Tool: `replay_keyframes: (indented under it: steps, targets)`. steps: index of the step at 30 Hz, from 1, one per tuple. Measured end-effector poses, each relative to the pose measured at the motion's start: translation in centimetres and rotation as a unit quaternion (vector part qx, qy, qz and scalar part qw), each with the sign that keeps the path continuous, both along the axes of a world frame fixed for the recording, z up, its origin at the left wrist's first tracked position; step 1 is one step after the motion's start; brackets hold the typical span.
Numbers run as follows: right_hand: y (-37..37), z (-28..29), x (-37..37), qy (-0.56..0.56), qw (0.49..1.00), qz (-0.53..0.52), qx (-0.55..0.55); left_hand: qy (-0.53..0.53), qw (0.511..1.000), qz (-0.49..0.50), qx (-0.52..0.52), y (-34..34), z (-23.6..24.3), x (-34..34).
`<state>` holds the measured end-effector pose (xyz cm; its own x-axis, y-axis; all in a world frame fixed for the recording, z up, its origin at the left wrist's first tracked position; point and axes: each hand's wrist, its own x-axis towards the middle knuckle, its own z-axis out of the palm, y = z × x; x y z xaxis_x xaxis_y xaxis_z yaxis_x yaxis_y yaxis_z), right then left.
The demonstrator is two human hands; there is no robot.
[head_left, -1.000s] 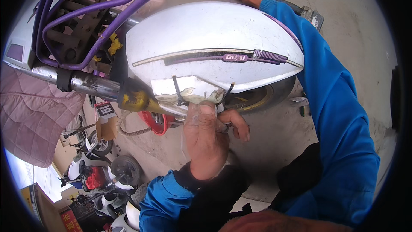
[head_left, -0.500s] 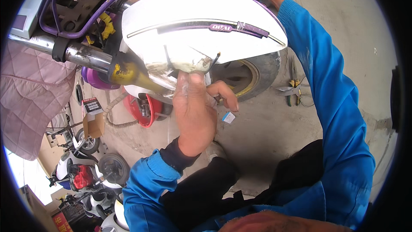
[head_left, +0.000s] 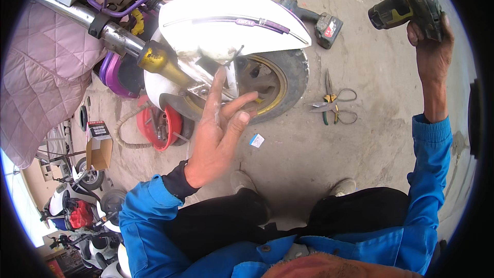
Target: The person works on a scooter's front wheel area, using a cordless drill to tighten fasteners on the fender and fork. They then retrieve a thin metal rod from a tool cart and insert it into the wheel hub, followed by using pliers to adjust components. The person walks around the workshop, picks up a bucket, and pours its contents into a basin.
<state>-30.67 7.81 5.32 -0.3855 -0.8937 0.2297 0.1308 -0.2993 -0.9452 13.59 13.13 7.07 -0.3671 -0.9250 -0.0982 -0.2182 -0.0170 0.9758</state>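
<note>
My left hand [head_left: 216,139] is raised just below the white front fender [head_left: 226,28] of a scooter, its fingers apart and nothing held. The index fingertip points at the bracket under the fender and overlaps it in view; whether it touches I cannot tell. Beside the hand, the front wheel's tyre [head_left: 297,80] and the fork leg [head_left: 123,38] with its yellow lower end show. Out to the far right, my right hand [head_left: 435,54] grips a dark cordless drill [head_left: 409,10] with a yellow-green accent, held above the floor.
Another cordless power tool [head_left: 328,28] lies past the wheel. Pliers [head_left: 325,105] and scissors [head_left: 345,106] lie right of it. A red bowl of tools [head_left: 146,128], a cardboard box [head_left: 99,152] and a pink quilted cover [head_left: 51,72] are at left; parked scooters [head_left: 77,206] stand beyond.
My left hand has drawn down and away from the fender bracket, its fingers spreading. My right hand has moved from behind the fender to the far right, bringing the drill into view.
</note>
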Motion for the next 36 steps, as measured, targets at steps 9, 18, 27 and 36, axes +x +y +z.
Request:
replay_keyframes:
  steps: [9, 18, 27, 36]
  targets:
    - [8.8, 3.3, 12.4, -0.097, 0.963, 0.130, 0.214, -0.255, 0.924, -0.061, -0.278, 1.1, -0.9, -1.4]
    - [11.4, 4.7, 17.4, -0.123, 0.933, 0.223, 0.254, -0.123, 0.970, -0.189, -0.094, 3.6, 0.2, -4.4]
    - [11.4, 2.9, 18.5, -0.079, 0.943, 0.293, 0.133, 0.056, 0.980, -0.192, 0.007, 3.6, 1.1, -5.1]
    - [8.2, 2.8, 19.3, 0.012, 0.960, 0.238, 0.145, -0.169, 0.962, -0.183, -0.107, 0.6, 2.0, -1.9]
